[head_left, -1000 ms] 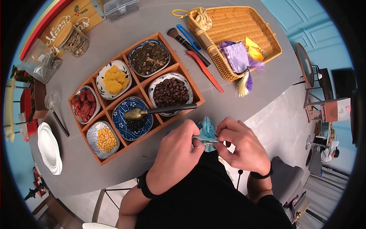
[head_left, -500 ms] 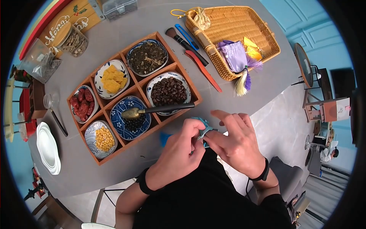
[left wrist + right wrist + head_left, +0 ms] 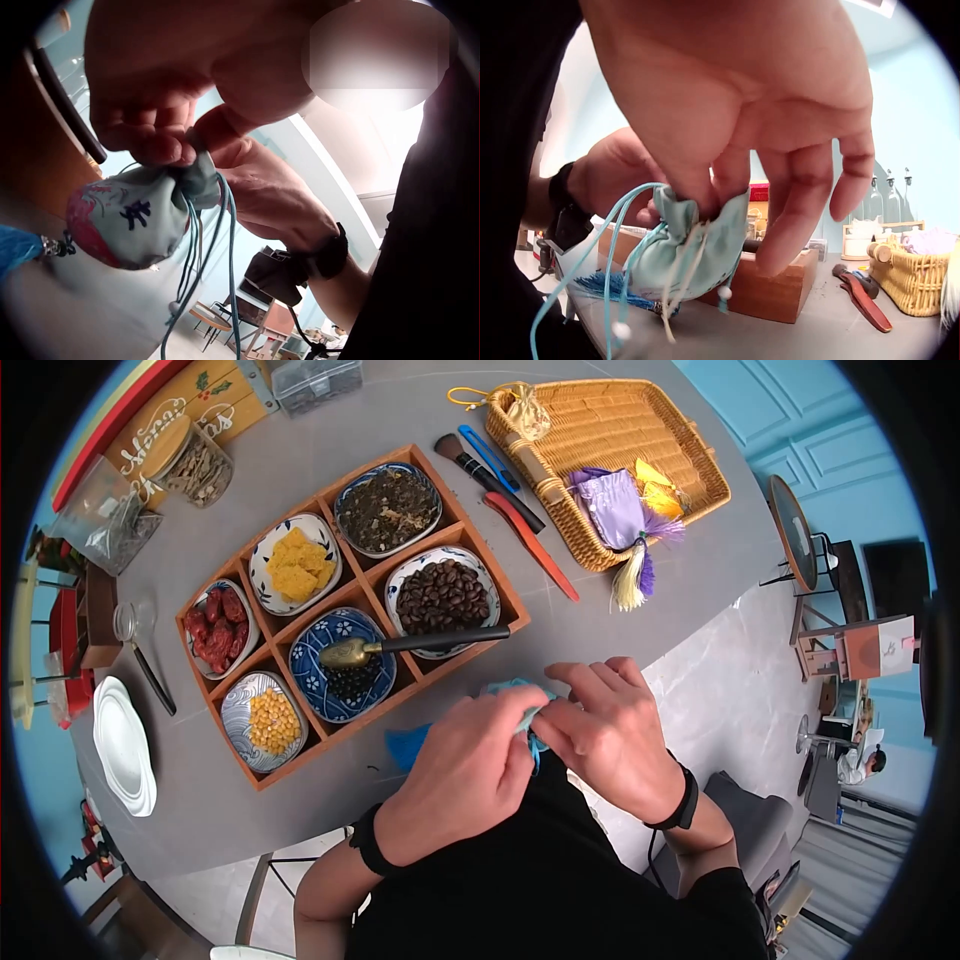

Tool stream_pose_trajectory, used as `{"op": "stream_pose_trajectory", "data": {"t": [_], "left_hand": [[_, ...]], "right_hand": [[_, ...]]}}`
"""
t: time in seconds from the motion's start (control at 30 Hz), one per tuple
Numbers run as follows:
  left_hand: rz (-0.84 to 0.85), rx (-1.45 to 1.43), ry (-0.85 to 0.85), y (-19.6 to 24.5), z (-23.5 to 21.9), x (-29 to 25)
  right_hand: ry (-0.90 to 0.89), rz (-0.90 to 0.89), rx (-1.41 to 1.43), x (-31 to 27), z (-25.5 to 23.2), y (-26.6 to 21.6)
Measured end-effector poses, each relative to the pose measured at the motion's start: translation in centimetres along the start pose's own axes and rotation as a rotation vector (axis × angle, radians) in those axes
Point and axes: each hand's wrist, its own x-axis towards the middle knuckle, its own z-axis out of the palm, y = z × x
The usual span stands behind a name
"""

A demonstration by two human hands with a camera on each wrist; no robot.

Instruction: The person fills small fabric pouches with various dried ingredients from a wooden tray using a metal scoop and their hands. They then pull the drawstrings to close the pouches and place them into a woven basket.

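A pale blue-green drawstring pouch with a pink and dark painted design hangs between the hands. The left hand pinches its gathered neck. At the pouch mouth, the right hand has its thumb and a finger tucked in at the cloth rim, its other fingers spread outside. Light blue cords and pale strings with white beads dangle from the neck. A blue tassel trails from the pouch's bottom. Most of the pouch is hidden by the hands in the head view; its inside does not show.
A divided wooden tray holds bowls of beans, dates, corn kernels and dried herbs. A black-handled scoop lies across it. Beyond are a brush, red tweezers and a wicker basket with sachets. White dishes stand at left.
The right hand has shifted from holding the pouch's rim to having its thumb and finger inside the mouth. The pouch has turned, bringing the blue tassel out left of the left hand.
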Motion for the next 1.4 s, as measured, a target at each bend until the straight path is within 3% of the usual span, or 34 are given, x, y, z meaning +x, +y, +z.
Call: {"op": "stream_pose_trajectory", "data": {"t": [0.07, 0.2, 0.57, 0.63, 0.83, 0.87, 0.9, 1.0, 1.03, 1.17, 1.33, 1.4], "left_hand": [[-0.122, -0.084, 0.060, -0.2, -0.2, -0.2], [-0.149, -0.113, 0.150, -1.0, -0.7, -0.4], [-0.100, -0.039, 0.090, -1.0, -0.2, -0.2], [-0.076, -0.029, 0.170, -1.3, -0.5, -0.4], [-0.082, -0.009, 0.192, -0.5, -1.4, -1.6], [-0.084, -0.021, 0.237, -0.4, -1.4, -1.8], [-0.232, -0.090, 0.159, 0.3, -2.5, -2.3], [-0.167, -0.238, 0.163, -0.2, -4.4, -4.3], [-0.106, -0.277, 0.118, -1.5, -5.2, -5.2], [-0.117, -0.336, 0.098, -1.3, -6.3, -7.3], [-0.160, -0.321, 0.210, -2.8, -5.4, -9.0], [-0.192, -0.282, 0.238, -3.1, -5.8, -9.6]], "right_hand": [[-0.011, 0.034, -0.014, 0.2, 0.0, -0.5], [-0.063, 0.097, -0.049, 0.6, -1.0, -1.4], [-0.185, 0.056, -0.118, 0.9, -1.2, -1.9], [-0.192, 0.024, -0.109, 0.8, -1.4, -1.9], [-0.250, -0.017, -0.140, 1.1, -2.4, -2.7], [-0.237, -0.065, -0.076, 1.3, -2.5, -2.9], [-0.225, -0.116, -0.012, 1.5, -2.5, -3.1], [-0.198, -0.102, 0.188, 2.1, -2.3, -4.1], [-0.076, -0.181, 0.263, 2.6, -2.1, -4.3], [-0.115, -0.200, 0.422, 4.3, -1.8, -6.0], [-0.120, -0.286, 0.596, 6.3, 0.3, -7.8], [-0.199, -0.274, 0.617, 6.4, 0.3, -7.8]]}}
